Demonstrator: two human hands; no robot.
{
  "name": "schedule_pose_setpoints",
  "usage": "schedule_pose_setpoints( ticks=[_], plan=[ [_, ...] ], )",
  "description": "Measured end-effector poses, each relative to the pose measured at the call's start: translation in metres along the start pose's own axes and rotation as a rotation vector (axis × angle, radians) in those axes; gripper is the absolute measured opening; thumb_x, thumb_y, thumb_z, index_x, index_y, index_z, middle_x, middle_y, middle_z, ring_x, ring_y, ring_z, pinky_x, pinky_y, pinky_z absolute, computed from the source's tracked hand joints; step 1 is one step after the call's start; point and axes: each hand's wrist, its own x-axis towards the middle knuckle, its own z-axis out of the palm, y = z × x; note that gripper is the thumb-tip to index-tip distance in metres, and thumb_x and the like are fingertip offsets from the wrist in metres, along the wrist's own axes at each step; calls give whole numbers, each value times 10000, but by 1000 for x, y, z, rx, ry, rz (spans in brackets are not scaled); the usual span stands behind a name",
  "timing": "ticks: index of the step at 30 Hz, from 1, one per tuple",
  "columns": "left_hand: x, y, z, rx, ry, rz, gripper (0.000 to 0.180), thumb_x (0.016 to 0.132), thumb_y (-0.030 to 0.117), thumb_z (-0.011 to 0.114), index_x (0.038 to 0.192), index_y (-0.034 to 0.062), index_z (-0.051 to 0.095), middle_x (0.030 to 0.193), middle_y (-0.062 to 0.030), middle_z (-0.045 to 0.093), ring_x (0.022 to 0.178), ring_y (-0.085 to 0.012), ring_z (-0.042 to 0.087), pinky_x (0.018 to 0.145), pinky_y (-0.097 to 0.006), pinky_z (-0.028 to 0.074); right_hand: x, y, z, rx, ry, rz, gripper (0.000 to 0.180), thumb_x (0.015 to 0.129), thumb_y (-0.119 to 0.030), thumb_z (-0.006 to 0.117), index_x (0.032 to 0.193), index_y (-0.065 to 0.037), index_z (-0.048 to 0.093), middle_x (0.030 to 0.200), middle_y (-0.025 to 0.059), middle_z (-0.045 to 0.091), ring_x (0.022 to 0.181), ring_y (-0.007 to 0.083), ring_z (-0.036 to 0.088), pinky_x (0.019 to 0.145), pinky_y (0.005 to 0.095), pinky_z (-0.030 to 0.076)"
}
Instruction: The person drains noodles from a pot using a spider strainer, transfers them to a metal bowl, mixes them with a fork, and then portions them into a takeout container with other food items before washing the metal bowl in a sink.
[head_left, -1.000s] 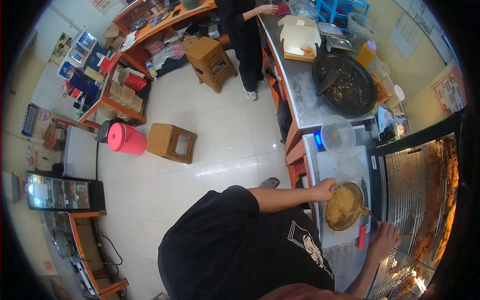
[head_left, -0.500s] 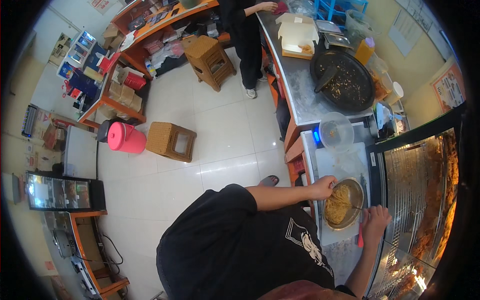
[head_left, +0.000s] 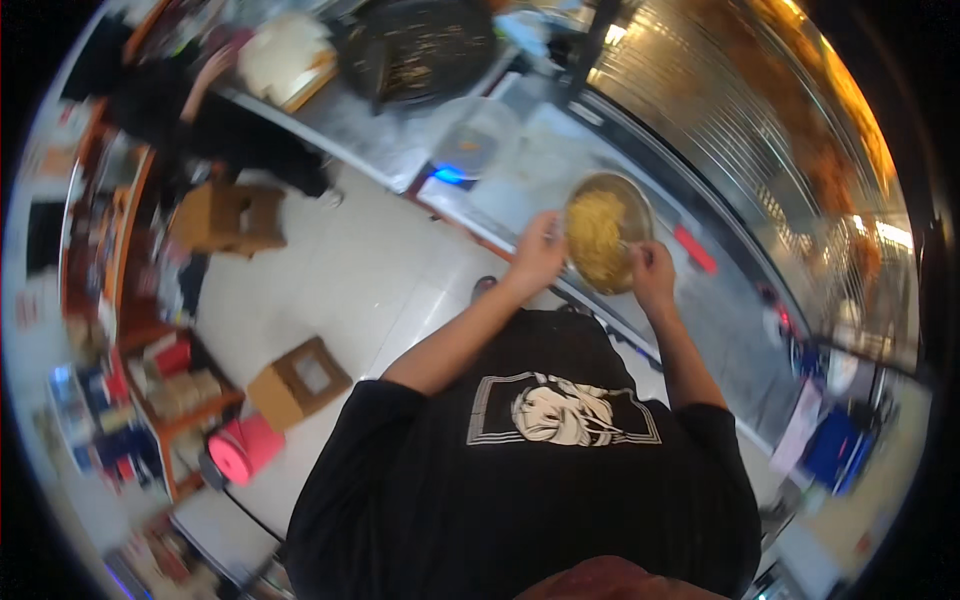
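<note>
A round metal bowl (head_left: 643, 205) of yellow noodles (head_left: 597, 232) is in front of me, over the near side of the counter; whether it rests there or is lifted I cannot tell. My left hand (head_left: 538, 255) is closed on the bowl's left rim. At the lower right of the bowl, my right hand (head_left: 653, 272) pinches a thin metal utensil whose end goes into the noodles. Blur hides the kind of utensil. Just right of the bowl, a long red object (head_left: 695, 249) lies on the counter.
Left of the bowl stands a clear plastic tub (head_left: 475, 140). Beyond it are a large black pan (head_left: 420, 50) and an open carton (head_left: 285, 60). A glass display case (head_left: 700, 110) borders the counter's far side. Another person (head_left: 215, 115) stands at the left. Brown stools (head_left: 298, 383) are on the floor.
My view has turned to the right, and the picture is now blurred. Both hands stay at the bowl, which now appears nearer my body's middle. The red object now shows farther from my right hand.
</note>
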Motion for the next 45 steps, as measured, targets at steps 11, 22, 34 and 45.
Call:
schedule_pose_setpoints(
  ticks=[11, 22, 34, 45],
  plan=[
    [4, 27, -20, -295, -121, -269, 395, 942, 3, 570, 1330, 5, 495, 990, -54, 530, 769, -134, 619, 639, -286, 540, 14, -104, -115, -70, 209, -207, 45, 891, -64, 694, 890, -35, 660, 848, 85, 621, 781, 193, 569, 691, 316, 466],
    [15, 32, -34, -480, -182, -451, 349, 1005, 112, 520, 1330, -17, 508, 982, -73, 569, 833, -181, 646, 735, -327, 585, 43, -242, -165, -929, 83, -906, 123, 791, -183, 676, 909, -159, 651, 942, -40, 575, 920, 161, 529, 855, 339, 352],
    [17, 26, -34, -313, -196, -454, 262, 1050, 187, 484, 1203, -17, 545, 987, -80, 597, 822, -178, 647, 753, -335, 582, 74, -77, -95, -1002, -114, -456, 67, 833, -191, 666, 891, -159, 675, 911, 16, 617, 926, 239, 572, 799, 410, 390],
    [4, 40, -28, -281, -122, -276, 168, 995, 41, 532, 1143, -38, 538, 928, -69, 576, 718, -152, 648, 658, -308, 599, 33, -17, -11, -88, -193, 8, 191, 883, -282, 712, 909, -93, 714, 874, 70, 698, 814, 244, 633, 714, 405, 452]
  ],
)
